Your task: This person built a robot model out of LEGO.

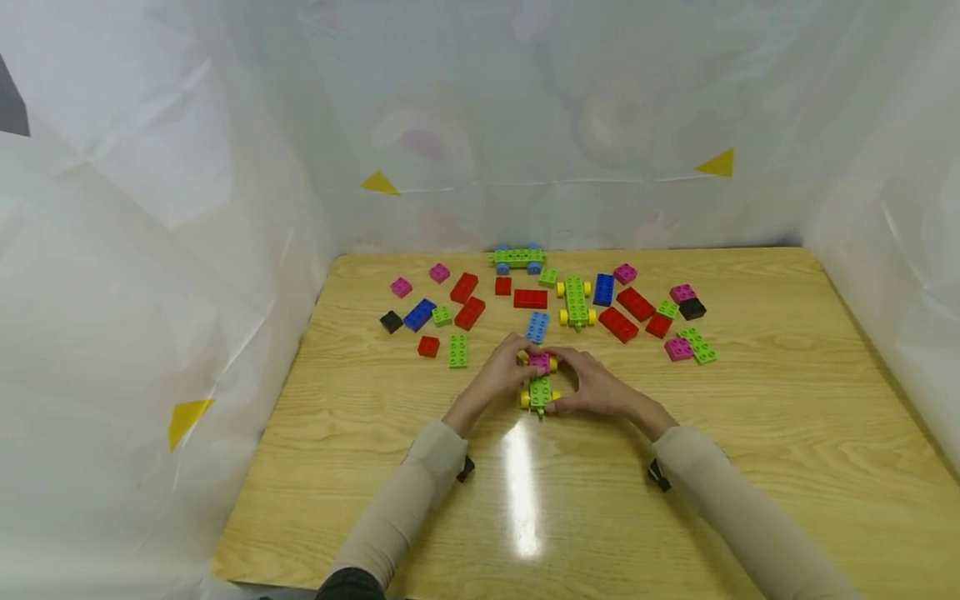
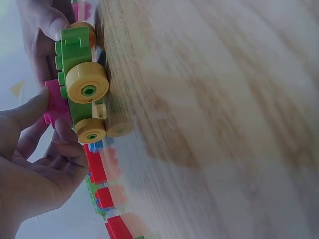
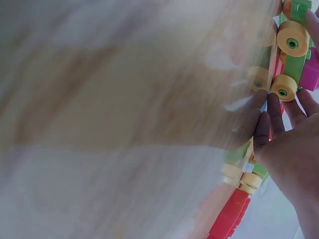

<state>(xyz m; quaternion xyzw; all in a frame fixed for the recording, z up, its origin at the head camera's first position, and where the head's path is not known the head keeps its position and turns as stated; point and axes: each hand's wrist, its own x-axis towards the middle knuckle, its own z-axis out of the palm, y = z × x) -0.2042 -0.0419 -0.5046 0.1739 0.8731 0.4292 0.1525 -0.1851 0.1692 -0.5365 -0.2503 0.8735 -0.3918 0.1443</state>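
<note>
A green toy car base (image 1: 540, 390) with yellow wheels stands lengthwise on the table in front of me. On its far end sits a pink brick (image 1: 539, 362), which my left hand (image 1: 501, 368) pinches between thumb and fingers. My right hand (image 1: 600, 388) grips the base by its length, the thumb at the near end and fingers round the far end. In the left wrist view the pink brick (image 2: 56, 103) is on the studded side, above a yellow wheel (image 2: 88, 83). The right wrist view shows the right fingers (image 3: 275, 117) close beside the far wheel.
Just beyond the hands lies a light blue brick (image 1: 537, 327). A second green base with yellow wheels (image 1: 575, 302) and one with blue wheels (image 1: 517, 258) stand farther back. Several red bricks (image 1: 618, 325), blue, pink, green and black ones spread left and right. White sheeting encloses the wooden table (image 1: 787, 400).
</note>
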